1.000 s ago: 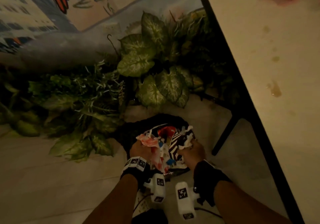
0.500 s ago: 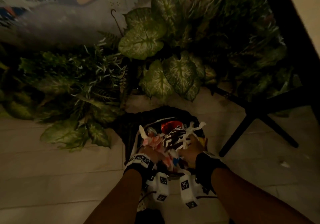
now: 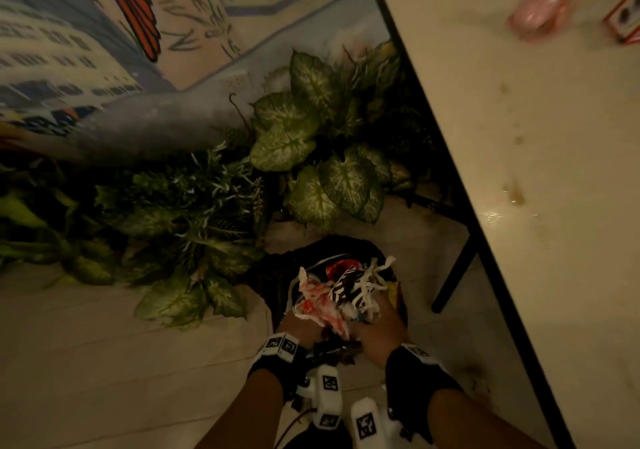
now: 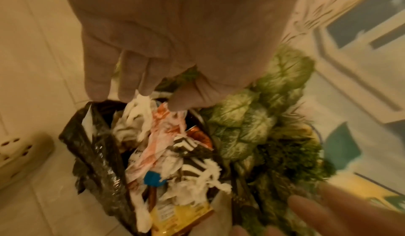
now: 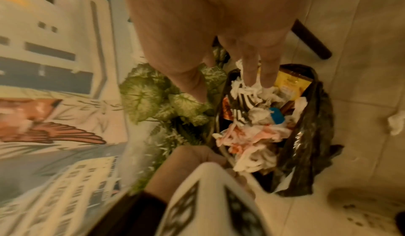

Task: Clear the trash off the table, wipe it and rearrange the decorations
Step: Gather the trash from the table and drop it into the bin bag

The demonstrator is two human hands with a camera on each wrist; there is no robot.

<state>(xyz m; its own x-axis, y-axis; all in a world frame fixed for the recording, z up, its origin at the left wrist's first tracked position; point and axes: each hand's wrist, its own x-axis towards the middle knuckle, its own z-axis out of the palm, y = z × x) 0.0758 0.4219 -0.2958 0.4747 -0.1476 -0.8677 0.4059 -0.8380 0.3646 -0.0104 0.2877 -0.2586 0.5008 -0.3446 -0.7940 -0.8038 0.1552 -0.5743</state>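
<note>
A heap of trash [image 3: 337, 292], made of white and red-stained tissues, striped paper and wrappers, sits in the mouth of a bin lined with a black bag [image 3: 268, 277]. My left hand [image 3: 298, 327] is at its near left side; thumb and fingers [image 4: 131, 91] pinch the tissues [image 4: 140, 115]. My right hand [image 3: 377, 324] is at the near right, its straight fingers [image 5: 252, 73] touching the striped shreds [image 5: 243, 92], thumb held apart. The table [image 3: 519, 136] at the right has brown stains [image 3: 516, 194].
Leafy plants [image 3: 311, 136] stand behind and left of the bin against a painted wall. A dark table leg [image 3: 453, 275] slants down right of the bin. A pink plastic item [image 3: 540, 8] and a red-edged card [image 3: 627, 18] lie on the table. A tissue scrap [image 5: 396, 123] is on the floor.
The head view swung down and then back, so the table top shows again. Both hands stay at the bin with the trash, which now sits a little lower in its mouth.
</note>
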